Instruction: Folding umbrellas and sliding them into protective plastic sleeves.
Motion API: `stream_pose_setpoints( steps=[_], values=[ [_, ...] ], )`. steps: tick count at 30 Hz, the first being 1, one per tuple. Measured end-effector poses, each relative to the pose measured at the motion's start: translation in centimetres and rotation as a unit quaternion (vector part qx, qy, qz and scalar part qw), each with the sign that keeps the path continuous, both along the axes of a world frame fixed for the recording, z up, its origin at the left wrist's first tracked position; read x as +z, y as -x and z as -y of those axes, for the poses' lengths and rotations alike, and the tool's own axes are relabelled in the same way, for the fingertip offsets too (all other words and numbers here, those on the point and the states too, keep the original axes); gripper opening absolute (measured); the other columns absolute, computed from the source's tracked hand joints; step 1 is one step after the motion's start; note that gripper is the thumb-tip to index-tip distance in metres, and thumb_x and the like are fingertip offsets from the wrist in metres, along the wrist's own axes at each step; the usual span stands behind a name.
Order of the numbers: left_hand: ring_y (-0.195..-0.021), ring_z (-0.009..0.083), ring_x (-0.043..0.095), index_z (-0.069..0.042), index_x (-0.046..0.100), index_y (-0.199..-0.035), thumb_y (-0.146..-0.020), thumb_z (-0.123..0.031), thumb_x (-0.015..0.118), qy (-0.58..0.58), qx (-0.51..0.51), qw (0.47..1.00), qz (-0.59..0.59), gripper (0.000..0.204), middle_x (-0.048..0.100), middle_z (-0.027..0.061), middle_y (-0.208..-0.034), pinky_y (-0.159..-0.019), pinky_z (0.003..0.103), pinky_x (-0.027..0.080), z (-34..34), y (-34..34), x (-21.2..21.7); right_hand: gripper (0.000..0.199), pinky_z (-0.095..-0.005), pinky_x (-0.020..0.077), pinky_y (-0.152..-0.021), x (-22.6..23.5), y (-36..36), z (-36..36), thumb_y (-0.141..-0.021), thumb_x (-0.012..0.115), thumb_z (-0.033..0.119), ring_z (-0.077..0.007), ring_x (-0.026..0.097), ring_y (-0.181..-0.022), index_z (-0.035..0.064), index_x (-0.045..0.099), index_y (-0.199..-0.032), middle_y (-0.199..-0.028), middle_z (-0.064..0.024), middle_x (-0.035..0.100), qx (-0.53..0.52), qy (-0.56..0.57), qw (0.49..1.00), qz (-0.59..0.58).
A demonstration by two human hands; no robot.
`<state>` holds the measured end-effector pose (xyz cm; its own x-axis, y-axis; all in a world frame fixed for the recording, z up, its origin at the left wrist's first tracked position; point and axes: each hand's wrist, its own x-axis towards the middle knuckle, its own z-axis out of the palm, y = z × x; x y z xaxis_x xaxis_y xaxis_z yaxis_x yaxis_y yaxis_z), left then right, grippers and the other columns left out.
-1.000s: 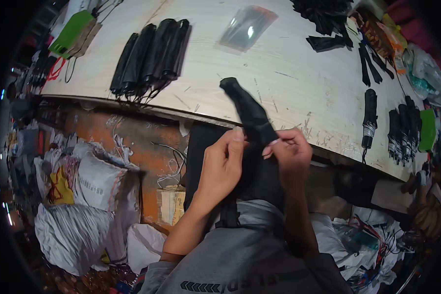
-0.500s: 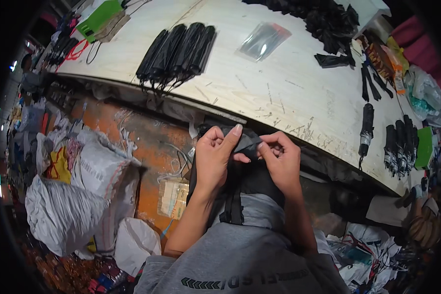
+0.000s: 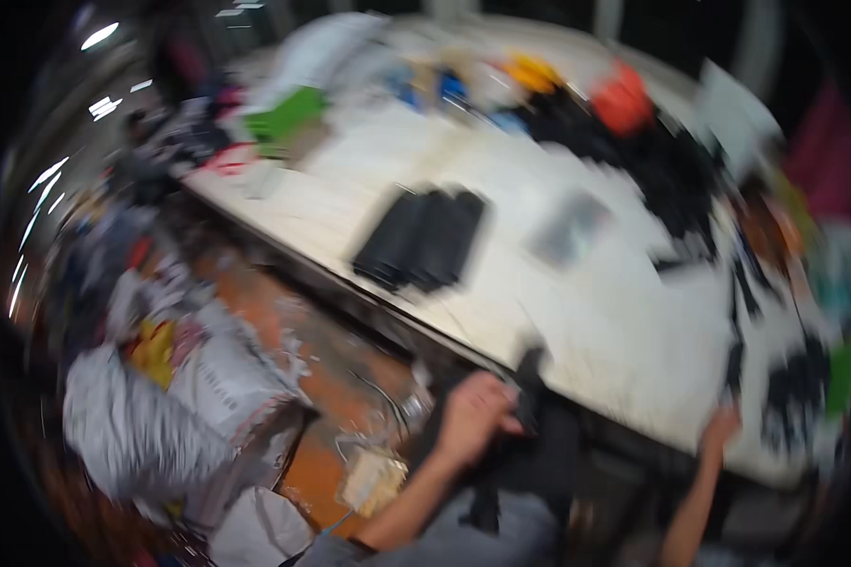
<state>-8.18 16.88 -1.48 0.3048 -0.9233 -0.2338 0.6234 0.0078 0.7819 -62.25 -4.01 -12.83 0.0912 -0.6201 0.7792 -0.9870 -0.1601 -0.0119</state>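
Motion blurs the whole view. My left hand (image 3: 477,411) is closed round a piece of black fabric (image 3: 531,383), perhaps a sleeve, that stands up beside the table's front edge. Over at the right end of the table, my right hand (image 3: 721,425) is at the near end of a slim folded black umbrella (image 3: 735,364). Its fingers are too smeared to show whether they grip it. Further right lies a bunch of folded black umbrellas (image 3: 796,392). A row of black sleeved umbrellas (image 3: 421,236) rests left of the table's middle.
The white table (image 3: 624,321) carries a clear plastic packet (image 3: 572,227), a heap of black fabric pieces (image 3: 667,175) and a green box (image 3: 288,121). Stuffed white sacks (image 3: 147,430) stand on the orange-brown floor at left. A second green object (image 3: 840,378) sits at the right edge.
My right hand has left the black fabric and moved right to the single umbrella. My left hand keeps the fabric. The view has swung, so the table sits lower and further right.
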Motion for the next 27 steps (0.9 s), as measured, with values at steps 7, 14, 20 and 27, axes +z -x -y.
stream_pose_setpoints(
  steps=[7,14,20,27],
  values=[
    [-0.080,0.0066,0.060,-0.001,0.061,-0.110,-0.099,-0.009,0.063,0.064,-0.005,0.993,0.094,0.014,0.066,0.0029,-0.094,-0.071,0.022,0.056,-0.1,0.0,-2.3,0.045,-0.0326,0.0532,-0.071,2.9,-10.1,-2.0,-0.099,0.065,0.038,-0.0280,0.064,-0.073,-0.0051,0.066,-0.112,-0.095,-0.0175,0.071,-0.046,-0.196,0.978,-0.060],
    [-0.078,0.0070,0.060,0.000,0.063,-0.107,-0.101,-0.011,0.062,0.049,-0.072,0.994,0.063,0.013,0.065,0.0028,-0.093,-0.065,0.021,0.056,0.2,-2.2,-1.3,0.046,-0.0346,0.0540,-0.074,7.7,-21.3,-9.7,-0.096,0.069,0.035,-0.0288,0.066,-0.079,-0.0049,0.065,-0.117,-0.097,-0.0184,0.071,0.063,-0.263,0.956,0.110],
    [-0.075,0.0130,0.067,0.003,0.062,-0.111,-0.103,-0.014,0.059,0.086,-0.042,0.995,0.036,0.019,0.067,0.0080,-0.098,-0.067,0.024,0.060,1.6,-3.6,0.2,0.048,-0.0363,0.0547,-0.077,8.0,-23.3,-14.6,-0.093,0.073,0.033,-0.0295,0.067,-0.083,-0.0046,0.064,-0.120,-0.100,-0.0192,0.072,0.102,-0.312,0.903,0.277],
    [-0.075,0.0175,0.067,0.000,0.043,-0.134,-0.101,-0.012,0.062,0.167,0.124,0.978,-0.008,0.040,0.059,0.0061,-0.085,-0.077,0.035,0.064,3.2,-5.0,5.9,0.066,-0.0413,0.0544,-0.094,-0.8,-19.8,-14.2,-0.091,0.070,0.035,-0.0315,0.065,-0.108,0.0015,0.048,-0.144,-0.131,-0.0209,0.062,0.176,-0.346,0.775,0.498]
  ],
)
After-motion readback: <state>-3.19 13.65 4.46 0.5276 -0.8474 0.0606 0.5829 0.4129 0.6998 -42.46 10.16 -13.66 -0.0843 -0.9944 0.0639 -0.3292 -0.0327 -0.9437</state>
